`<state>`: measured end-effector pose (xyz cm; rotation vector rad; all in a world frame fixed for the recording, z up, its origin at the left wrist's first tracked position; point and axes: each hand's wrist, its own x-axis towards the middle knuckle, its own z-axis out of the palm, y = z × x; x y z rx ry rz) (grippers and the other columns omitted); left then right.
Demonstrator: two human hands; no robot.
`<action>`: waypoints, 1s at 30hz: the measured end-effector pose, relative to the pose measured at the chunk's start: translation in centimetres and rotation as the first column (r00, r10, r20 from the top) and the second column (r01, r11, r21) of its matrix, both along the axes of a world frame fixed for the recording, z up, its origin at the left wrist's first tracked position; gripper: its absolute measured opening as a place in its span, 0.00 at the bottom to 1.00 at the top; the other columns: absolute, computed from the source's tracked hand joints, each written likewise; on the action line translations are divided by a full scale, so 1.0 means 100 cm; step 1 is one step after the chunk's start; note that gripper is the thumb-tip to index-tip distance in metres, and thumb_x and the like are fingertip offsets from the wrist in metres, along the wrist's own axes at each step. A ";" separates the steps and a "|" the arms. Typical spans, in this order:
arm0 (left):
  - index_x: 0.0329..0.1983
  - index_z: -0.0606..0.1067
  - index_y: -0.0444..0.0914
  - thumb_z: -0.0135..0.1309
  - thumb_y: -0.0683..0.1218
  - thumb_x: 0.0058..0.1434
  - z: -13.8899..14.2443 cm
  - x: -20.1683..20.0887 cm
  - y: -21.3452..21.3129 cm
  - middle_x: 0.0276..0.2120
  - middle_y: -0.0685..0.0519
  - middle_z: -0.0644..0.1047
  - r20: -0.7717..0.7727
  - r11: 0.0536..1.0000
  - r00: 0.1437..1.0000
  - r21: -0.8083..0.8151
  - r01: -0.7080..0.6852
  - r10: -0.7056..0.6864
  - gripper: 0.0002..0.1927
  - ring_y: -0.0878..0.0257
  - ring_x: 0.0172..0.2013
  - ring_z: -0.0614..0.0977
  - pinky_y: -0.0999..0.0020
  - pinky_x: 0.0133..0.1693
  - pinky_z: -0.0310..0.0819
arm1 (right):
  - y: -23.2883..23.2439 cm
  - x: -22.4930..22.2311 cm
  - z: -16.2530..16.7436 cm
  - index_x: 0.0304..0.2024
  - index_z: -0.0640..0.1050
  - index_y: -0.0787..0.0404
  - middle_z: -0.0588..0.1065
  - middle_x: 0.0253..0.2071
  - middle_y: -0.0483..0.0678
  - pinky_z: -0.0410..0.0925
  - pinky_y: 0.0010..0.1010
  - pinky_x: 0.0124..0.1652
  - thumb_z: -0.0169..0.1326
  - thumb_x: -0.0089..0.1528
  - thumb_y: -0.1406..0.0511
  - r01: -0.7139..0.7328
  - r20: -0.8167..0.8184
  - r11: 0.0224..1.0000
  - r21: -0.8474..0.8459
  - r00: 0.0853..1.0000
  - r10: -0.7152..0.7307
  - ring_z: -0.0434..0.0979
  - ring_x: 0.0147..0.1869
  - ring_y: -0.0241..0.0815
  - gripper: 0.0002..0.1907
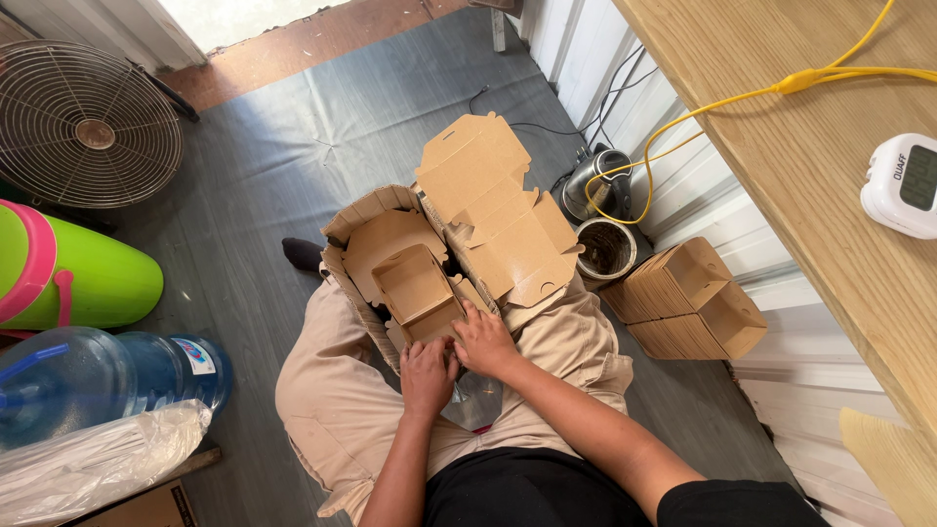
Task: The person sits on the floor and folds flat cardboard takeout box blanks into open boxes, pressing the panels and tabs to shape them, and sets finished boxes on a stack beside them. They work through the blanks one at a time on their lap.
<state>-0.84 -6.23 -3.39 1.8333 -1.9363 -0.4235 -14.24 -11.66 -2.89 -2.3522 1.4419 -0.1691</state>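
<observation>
**On a grey floor, two hands work a kraft takeaway box into shape**

On the floor beside a wooden workbench (781,127), a seated person folds a brown cardboard takeaway box (415,288) that rests on the lap, propped against an open carton (356,220) holding more folded boxes. The left hand (427,376) is curled, fingers bent down onto the near edge of the box; the right hand (483,342) lies just beside it, fingers spread loosely and pressing on the same near wall. Whether either hand actually pinches the cardboard cannot be told from this angle. A larger box with its lid flaps open (498,210) leans just behind. A nested stack of finished boxes (688,298) lies near the right knee, close to a steel kettle (595,181) and a round tin (605,249). A yellow cable (722,102) trails off the bench past a white timer (903,185). Well apart to the left sit a floor fan (83,122), a green and pink cooler (78,273) and a blue water jug (98,376).

Judging by the grip, the fold would go best with both thumbs kept along the crease and the pressure even, so the wall stands square and the thin card does not buckle.
</observation>
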 end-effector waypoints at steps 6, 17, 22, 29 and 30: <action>0.46 0.77 0.44 0.57 0.48 0.59 -0.001 0.000 0.000 0.38 0.56 0.82 0.000 1.000 1.000 -0.014 0.004 -0.004 0.12 0.54 0.45 0.78 0.45 0.61 0.62 | 0.000 -0.001 -0.004 0.60 0.74 0.56 0.57 0.72 0.62 0.59 0.47 0.63 0.55 0.61 0.54 -0.005 0.008 0.999 -0.050 1.000 0.005 0.67 0.65 0.59 0.27; 0.46 0.78 0.44 0.57 0.48 0.59 -0.001 -0.001 0.000 0.38 0.56 0.82 -0.001 1.000 1.000 -0.016 0.000 0.000 0.12 0.55 0.45 0.78 0.45 0.60 0.63 | 0.001 -0.002 -0.002 0.59 0.75 0.56 0.58 0.71 0.62 0.60 0.46 0.62 0.56 0.61 0.54 0.001 0.036 0.998 -0.055 0.999 0.001 0.69 0.64 0.59 0.26; 0.46 0.78 0.44 0.57 0.48 0.59 -0.001 -0.001 0.000 0.37 0.56 0.82 -0.004 1.000 1.000 -0.015 -0.001 0.001 0.12 0.54 0.45 0.78 0.45 0.60 0.63 | 0.000 -0.001 -0.002 0.59 0.76 0.56 0.59 0.70 0.62 0.60 0.46 0.62 0.57 0.60 0.54 0.001 0.034 0.998 -0.065 0.999 0.001 0.69 0.63 0.59 0.26; 0.46 0.78 0.44 0.57 0.48 0.60 -0.002 -0.001 0.000 0.37 0.56 0.82 -0.003 1.000 1.000 -0.007 0.001 -0.001 0.12 0.54 0.45 0.78 0.45 0.60 0.63 | 0.000 -0.002 -0.004 0.59 0.75 0.56 0.59 0.70 0.62 0.61 0.46 0.62 0.57 0.60 0.54 -0.001 0.022 0.997 -0.079 1.000 0.002 0.69 0.63 0.58 0.26; 0.46 0.78 0.44 0.57 0.48 0.60 -0.002 -0.001 0.000 0.37 0.56 0.82 -0.002 1.000 1.000 -0.004 0.002 -0.002 0.12 0.54 0.45 0.78 0.45 0.60 0.63 | 0.000 -0.002 -0.004 0.59 0.75 0.56 0.59 0.70 0.62 0.61 0.46 0.62 0.57 0.60 0.54 -0.001 0.025 0.997 -0.081 1.000 0.003 0.69 0.63 0.58 0.26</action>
